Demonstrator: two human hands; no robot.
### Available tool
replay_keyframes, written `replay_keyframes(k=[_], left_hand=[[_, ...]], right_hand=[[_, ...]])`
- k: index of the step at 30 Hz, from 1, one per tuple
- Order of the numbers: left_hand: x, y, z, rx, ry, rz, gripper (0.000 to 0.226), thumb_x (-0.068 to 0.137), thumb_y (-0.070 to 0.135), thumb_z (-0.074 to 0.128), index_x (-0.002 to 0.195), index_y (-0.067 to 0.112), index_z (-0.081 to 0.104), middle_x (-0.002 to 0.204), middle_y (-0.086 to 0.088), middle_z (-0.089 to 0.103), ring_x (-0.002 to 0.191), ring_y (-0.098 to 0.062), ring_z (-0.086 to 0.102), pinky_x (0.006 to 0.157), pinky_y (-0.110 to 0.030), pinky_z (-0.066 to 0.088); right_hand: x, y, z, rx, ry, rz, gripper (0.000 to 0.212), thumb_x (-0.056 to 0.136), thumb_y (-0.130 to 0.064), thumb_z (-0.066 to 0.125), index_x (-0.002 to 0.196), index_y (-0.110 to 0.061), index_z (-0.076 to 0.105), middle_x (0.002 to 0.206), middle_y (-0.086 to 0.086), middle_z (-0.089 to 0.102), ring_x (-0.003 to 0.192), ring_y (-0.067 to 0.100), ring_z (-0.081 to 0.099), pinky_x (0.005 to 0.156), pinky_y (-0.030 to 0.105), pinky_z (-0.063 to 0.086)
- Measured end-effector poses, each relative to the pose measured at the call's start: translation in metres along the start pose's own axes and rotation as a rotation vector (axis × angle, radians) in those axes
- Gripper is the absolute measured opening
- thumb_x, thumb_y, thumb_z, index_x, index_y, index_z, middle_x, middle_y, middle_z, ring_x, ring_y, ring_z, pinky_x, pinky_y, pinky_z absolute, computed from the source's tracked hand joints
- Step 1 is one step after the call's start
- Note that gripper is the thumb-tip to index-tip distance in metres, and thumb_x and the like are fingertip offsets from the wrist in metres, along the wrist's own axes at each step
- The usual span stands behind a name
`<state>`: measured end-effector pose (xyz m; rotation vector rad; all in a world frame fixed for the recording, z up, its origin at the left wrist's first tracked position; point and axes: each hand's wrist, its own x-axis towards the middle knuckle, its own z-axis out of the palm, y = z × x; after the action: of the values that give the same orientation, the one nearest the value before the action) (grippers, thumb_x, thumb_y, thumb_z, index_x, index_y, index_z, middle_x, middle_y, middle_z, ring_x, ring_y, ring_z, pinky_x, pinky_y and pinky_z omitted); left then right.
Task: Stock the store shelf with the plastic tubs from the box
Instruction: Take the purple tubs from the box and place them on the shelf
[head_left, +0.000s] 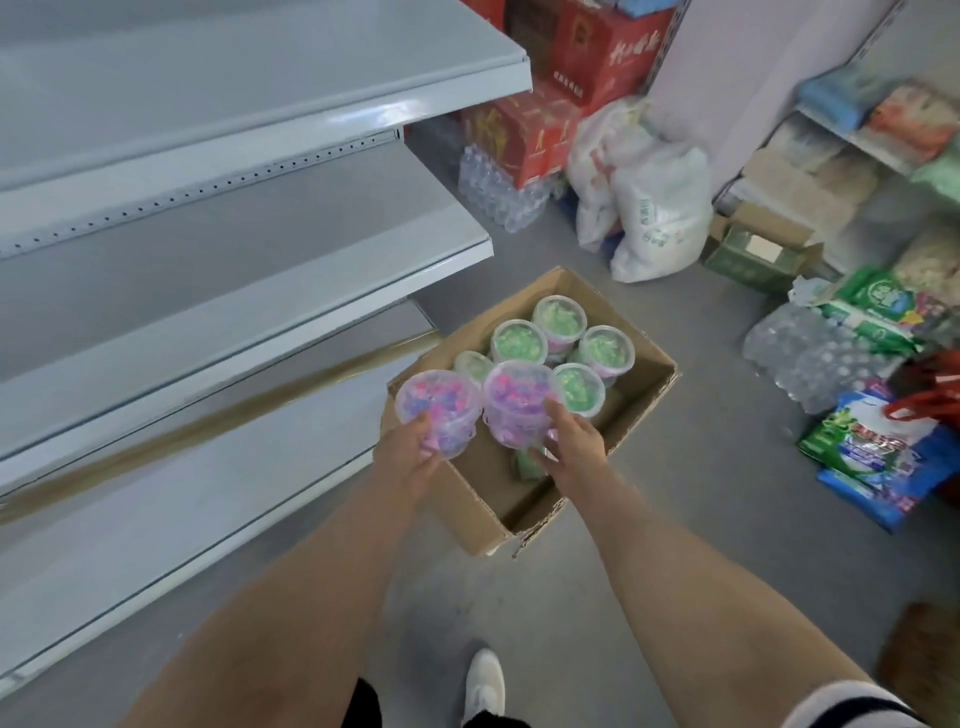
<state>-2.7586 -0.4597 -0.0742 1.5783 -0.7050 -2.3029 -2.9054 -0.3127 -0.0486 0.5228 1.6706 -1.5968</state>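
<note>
Head view: left hand (415, 457) and right hand (574, 441) each have fingers clamped on a pink tub (438, 408) above the box's (483, 519) near corner. Green tubs (519, 340) remain inside. They look light, stiff and slick; grip the sides below the rim.

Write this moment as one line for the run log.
left hand: holds pink tub | right hand: holds pink tub | box: green tubs remain
</note>
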Motion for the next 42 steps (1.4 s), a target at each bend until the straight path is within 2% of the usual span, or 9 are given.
replay_keyframes(k=[7,9,14,22,24,29,33,38,42], left_hand=[[-0.070,0.087,-0.019,-0.094,0.005,0.152,0.011,0.091,0.016,0.064,0.089,0.006,0.060,0.080,-0.006,0.057,0.084,-0.018,0.061,0.080,-0.038,0.058],[-0.097,0.115,-0.024,-0.165,-0.005,0.217,0.008,0.093,0.015,0.060,0.092,0.007,0.059,0.078,-0.004,0.055,0.081,-0.015,0.057,0.086,-0.036,0.054],[-0.167,0.180,-0.055,-0.286,0.029,0.385,0.011,0.089,0.015,0.066,0.083,0.011,0.058,0.076,-0.005,0.053,0.069,-0.015,0.053,0.088,-0.037,0.049],[-0.263,0.255,-0.142,-0.486,0.117,0.666,0.013,0.090,0.016,0.065,0.080,0.012,0.059,0.075,-0.005,0.050,0.064,-0.014,0.047,0.081,-0.034,0.050],[-0.281,0.272,-0.173,-0.522,0.164,0.717,0.011,0.089,0.015,0.067,0.082,0.011,0.059,0.078,-0.006,0.050,0.065,-0.014,0.047,0.071,-0.029,0.048],[-0.303,0.314,-0.246,-0.555,0.279,0.794,0.012,0.089,0.017,0.066,0.082,0.013,0.058,0.078,-0.004,0.052,0.065,-0.014,0.049,0.078,-0.032,0.051],[-0.302,0.341,-0.307,-0.589,0.325,0.804,0.010,0.089,0.016,0.067,0.090,0.009,0.059,0.071,-0.003,0.050,0.042,-0.011,0.045,0.042,-0.021,0.045],[-0.295,0.361,-0.356,-0.559,0.365,0.815,0.022,0.093,0.020,0.061,0.075,0.012,0.052,0.064,-0.002,0.050,0.052,-0.012,0.042,0.054,-0.027,0.043],[-0.286,0.370,-0.387,-0.574,0.362,0.802,0.019,0.091,0.019,0.065,0.077,0.010,0.055,0.055,-0.002,0.053,0.030,-0.006,0.043,0.038,-0.016,0.045]], right_hand=[[-0.061,-0.033,0.050,-0.032,-0.144,-0.112,0.040,0.080,-0.035,0.080,0.109,-0.017,0.061,0.111,0.005,0.068,0.102,0.027,0.067,0.089,0.045,0.057],[-0.080,-0.050,0.071,-0.064,-0.244,-0.165,0.041,0.083,-0.035,0.078,0.112,-0.013,0.061,0.107,0.004,0.069,0.101,0.026,0.068,0.090,0.045,0.057],[-0.132,-0.091,0.134,-0.147,-0.446,-0.303,0.039,0.083,-0.037,0.077,0.109,-0.010,0.065,0.100,0.007,0.074,0.092,0.026,0.072,0.080,0.040,0.060],[-0.222,-0.108,0.255,-0.278,-0.838,-0.413,0.054,0.078,-0.045,0.078,0.122,-0.016,0.067,0.117,0.003,0.071,0.103,0.031,0.069,0.082,0.039,0.059],[-0.251,-0.099,0.289,-0.280,-0.836,-0.401,0.046,0.080,-0.038,0.077,0.117,-0.011,0.068,0.105,0.005,0.070,0.093,0.031,0.069,0.080,0.042,0.060],[-0.308,-0.064,0.366,-0.283,-0.859,-0.363,0.038,0.081,-0.033,0.077,0.107,-0.008,0.065,0.099,0.006,0.063,0.090,0.032,0.067,0.083,0.045,0.060],[-0.340,-0.030,0.421,-0.327,-0.895,-0.343,0.029,0.081,-0.031,0.077,0.095,-0.009,0.065,0.100,0.008,0.064,0.088,0.032,0.068,0.080,0.045,0.061],[-0.360,0.009,0.473,-0.350,-0.868,-0.328,0.033,0.080,-0.030,0.078,0.097,-0.005,0.065,0.104,0.012,0.064,0.106,0.029,0.065,0.071,0.044,0.061],[-0.367,0.028,0.492,-0.358,-0.838,-0.311,0.033,0.079,-0.030,0.079,0.097,-0.006,0.066,0.113,0.016,0.065,0.104,0.026,0.064,0.078,0.050,0.061]])
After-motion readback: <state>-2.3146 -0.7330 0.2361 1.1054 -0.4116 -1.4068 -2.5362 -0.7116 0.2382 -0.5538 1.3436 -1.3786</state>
